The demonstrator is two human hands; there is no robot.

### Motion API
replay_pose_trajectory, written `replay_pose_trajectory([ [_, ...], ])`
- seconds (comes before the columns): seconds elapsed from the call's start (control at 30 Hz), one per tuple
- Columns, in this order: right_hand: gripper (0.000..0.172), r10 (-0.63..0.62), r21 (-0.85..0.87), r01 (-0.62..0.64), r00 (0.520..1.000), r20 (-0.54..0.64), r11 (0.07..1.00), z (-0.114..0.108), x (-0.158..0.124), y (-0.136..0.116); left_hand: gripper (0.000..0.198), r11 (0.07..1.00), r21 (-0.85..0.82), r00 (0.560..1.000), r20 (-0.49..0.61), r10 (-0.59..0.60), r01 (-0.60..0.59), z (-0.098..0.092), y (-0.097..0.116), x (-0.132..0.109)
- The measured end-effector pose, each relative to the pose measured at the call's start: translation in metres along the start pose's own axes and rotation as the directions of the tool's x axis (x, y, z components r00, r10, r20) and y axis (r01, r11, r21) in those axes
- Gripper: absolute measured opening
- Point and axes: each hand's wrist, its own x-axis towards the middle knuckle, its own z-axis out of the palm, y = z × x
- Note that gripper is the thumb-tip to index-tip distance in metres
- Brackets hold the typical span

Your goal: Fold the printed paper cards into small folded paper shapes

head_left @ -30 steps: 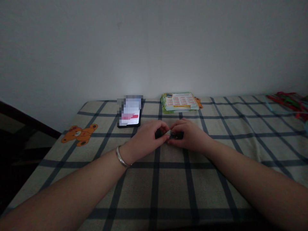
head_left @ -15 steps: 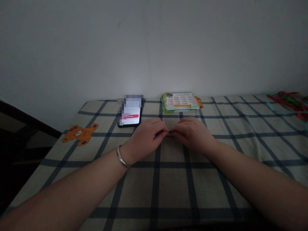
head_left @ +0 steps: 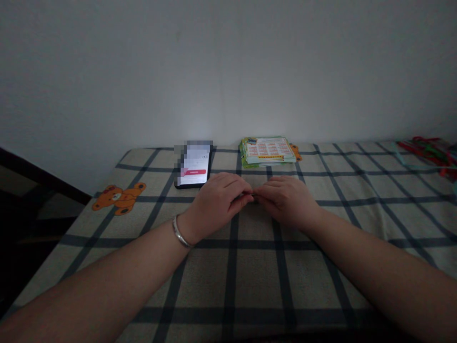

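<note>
My left hand (head_left: 221,202), a silver bangle (head_left: 180,232) at its wrist, is closed in a pinch at the middle of the table. My right hand (head_left: 287,200) pinches from the other side, its fingertips almost touching those of the left. Between them shows a sliver of a thin strip (head_left: 254,195) that looks like folded paper; the fingers hide most of it. Just beyond the hands lies a stack of printed paper cards (head_left: 269,148), the top one bearing calendar-like grids. A lit phone (head_left: 194,166) rests past my left hand, partly blurred out.
A checked tablecloth (head_left: 257,281) with printed bears (head_left: 119,199) covers the table, which meets a pale wall (head_left: 228,71) at the back. Red and green ribbon-like strips (head_left: 432,152) are heaped at the far right. Dark furniture (head_left: 32,205) stands beyond the left edge.
My left fingertips have shifted slightly right, closer to the right ones, so less of the strip shows between them. The phone's screen picture differs; the card stack stays put.
</note>
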Motion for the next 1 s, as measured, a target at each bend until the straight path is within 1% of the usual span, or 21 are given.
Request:
replay_pose_trajectory([
  [0.17,0.020,-0.002,0.057,0.005,0.999,-0.049,0.998,-0.0030,-0.0006,-0.0022,0.011,1.000,-0.005,1.000,0.007,-0.005,0.005,-0.0003,-0.0009,-0.0002],
  [0.3,0.013,0.070,0.105,-0.057,0.989,-0.128,0.993,-0.0023,-0.0025,-0.0041,0.014,0.999,0.049,1.000,0.024,-0.001,0.000,-0.0008,-0.0011,0.0005],
  [0.37,0.011,0.099,0.151,-0.077,0.985,-0.142,0.986,-0.0016,-0.0031,-0.0040,0.015,0.997,0.073,1.000,0.015,0.003,-0.004,-0.0004,-0.0019,0.0001],
  [0.5,0.010,0.119,0.230,-0.086,0.983,-0.136,0.969,-0.0012,-0.0031,-0.0029,0.010,1.000,0.025,1.000,-0.016,-0.012,0.012,0.0012,-0.0042,-0.0015],
  [0.6,0.010,0.144,0.275,-0.110,0.984,-0.108,0.955,-0.0010,-0.0025,-0.0030,0.005,0.999,-0.032,0.999,-0.026,-0.027,0.026,0.0021,-0.0048,-0.0021],
  [0.7,0.009,0.158,0.290,-0.126,0.983,-0.090,0.949,-0.0001,-0.0017,-0.0039,0.004,0.998,-0.054,0.999,-0.001,-0.036,0.036,0.0020,-0.0032,-0.0021],
  [0.87,0.005,0.115,0.254,-0.094,0.991,-0.067,0.963,0.0005,-0.0010,-0.0056,0.012,0.998,-0.041,0.996,0.084,-0.035,0.038,0.0003,0.0012,-0.0017],
  [1.0,0.005,0.137,0.282,-0.110,0.988,-0.078,0.953,-0.0010,-0.0013,-0.0068,0.007,0.994,-0.080,0.996,0.054,-0.073,0.077,0.0001,0.0015,-0.0016],
])
